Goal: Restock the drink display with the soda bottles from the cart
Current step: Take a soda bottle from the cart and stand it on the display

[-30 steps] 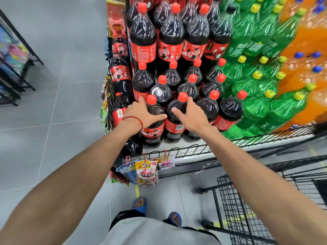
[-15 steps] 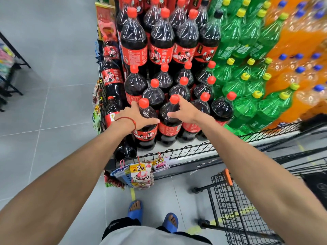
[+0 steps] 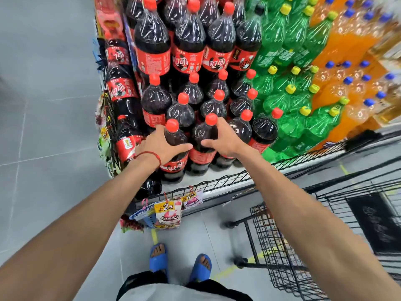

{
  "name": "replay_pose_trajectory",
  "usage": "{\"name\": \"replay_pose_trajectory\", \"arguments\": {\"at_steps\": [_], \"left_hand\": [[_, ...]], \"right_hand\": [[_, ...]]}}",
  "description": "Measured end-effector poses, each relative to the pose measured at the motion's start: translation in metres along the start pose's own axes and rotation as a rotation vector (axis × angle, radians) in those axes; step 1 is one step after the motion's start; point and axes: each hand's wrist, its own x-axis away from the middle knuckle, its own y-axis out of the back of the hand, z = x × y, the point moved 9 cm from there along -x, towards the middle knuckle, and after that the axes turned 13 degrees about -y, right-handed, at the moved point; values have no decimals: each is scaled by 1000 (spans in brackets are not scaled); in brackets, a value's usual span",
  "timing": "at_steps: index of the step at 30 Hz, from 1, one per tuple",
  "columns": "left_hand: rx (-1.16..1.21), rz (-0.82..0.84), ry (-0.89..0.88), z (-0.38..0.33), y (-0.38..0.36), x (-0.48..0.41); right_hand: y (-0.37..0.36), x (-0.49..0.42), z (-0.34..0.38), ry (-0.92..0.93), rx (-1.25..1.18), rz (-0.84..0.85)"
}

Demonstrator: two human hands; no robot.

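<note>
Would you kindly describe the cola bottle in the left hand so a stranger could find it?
Find the wire-fronted drink display shelf. Left of its green plastic bottles, take the front row of colas. The red-capped dark plastic cola bottle at the left end, alone gripped by the left hand, is it.

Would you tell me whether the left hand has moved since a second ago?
No: the left hand grips the same front cola bottle, just below-left of its red cap, as before.

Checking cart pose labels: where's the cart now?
Head view, lower right: the cart stands on the floor right of the blue sandals, just in front of the display's wire rail.
</note>
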Motion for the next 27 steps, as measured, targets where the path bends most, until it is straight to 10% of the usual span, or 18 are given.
{"name": "replay_pose_trajectory", "arguments": {"at_steps": [8,17,23,27], "left_hand": [[68,-28,-52,6,-2,-4],[55,-60,-85,8,-4,-6],[103,-113,-98,6,-7,-6],[173,-145,-71,7,-12,-7]], "right_hand": [[-7,18,-2,-201,41,-408],[-6,4,-3,-8,-27,-53],[-5,21,-4,-55,22,-406],[0,12,-2,78,70,-323]]}}
